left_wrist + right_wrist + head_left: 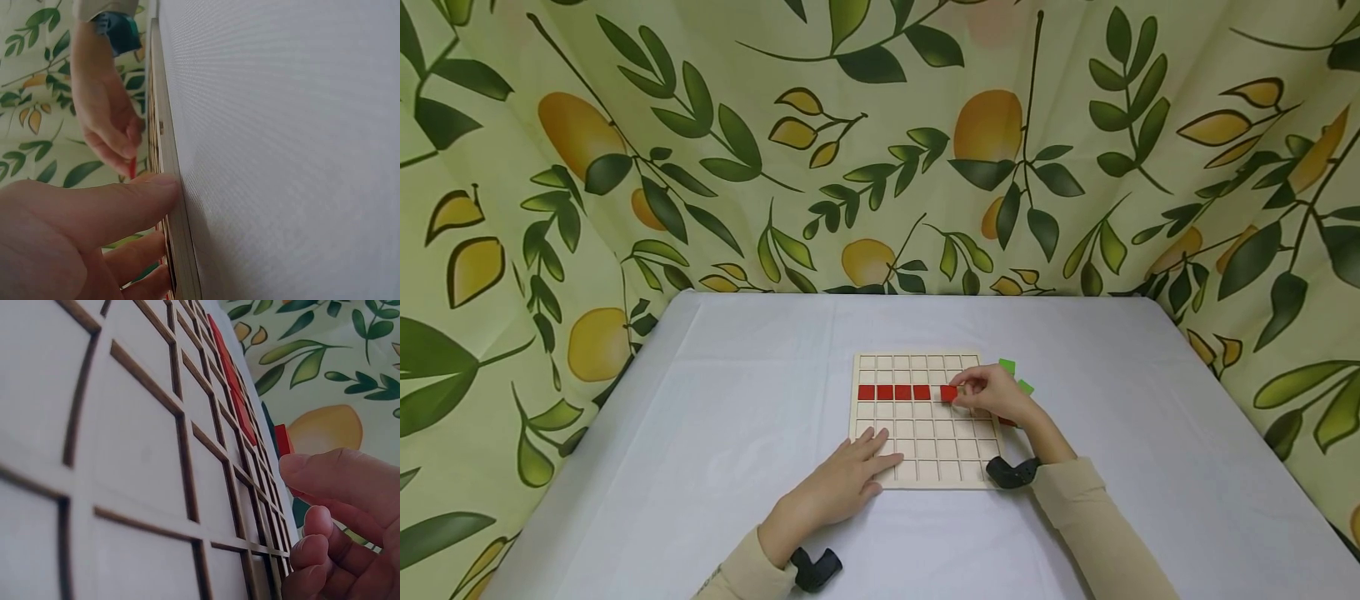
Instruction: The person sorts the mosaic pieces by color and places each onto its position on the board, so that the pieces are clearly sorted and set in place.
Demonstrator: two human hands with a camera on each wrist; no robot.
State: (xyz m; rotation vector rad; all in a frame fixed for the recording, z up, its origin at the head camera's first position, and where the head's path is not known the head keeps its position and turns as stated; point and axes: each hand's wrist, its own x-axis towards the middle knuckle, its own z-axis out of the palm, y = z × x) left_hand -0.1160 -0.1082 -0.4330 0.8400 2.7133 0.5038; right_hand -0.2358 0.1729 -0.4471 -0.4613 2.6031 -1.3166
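Observation:
A pale wooden grid board (925, 450) with square cells lies on the table. Several red square tiles (885, 392) fill cells side by side in one row from the left edge. My right hand (992, 392) pinches another red tile (948, 393) between thumb and fingertips, just above that same row; the right wrist view shows this tile (283, 440) apart from the board. My left hand (842, 475) rests on the board's lower left corner, fingers spread. In the left wrist view, its thumb (125, 203) lies along the board's edge.
Green tiles (1007, 366) lie on the table just right of the board, partly behind my right hand. Part of a red piece (1007, 422) shows below that wrist. White cloth (737, 375) covers the table, with a leaf-patterned curtain (895, 167) behind it.

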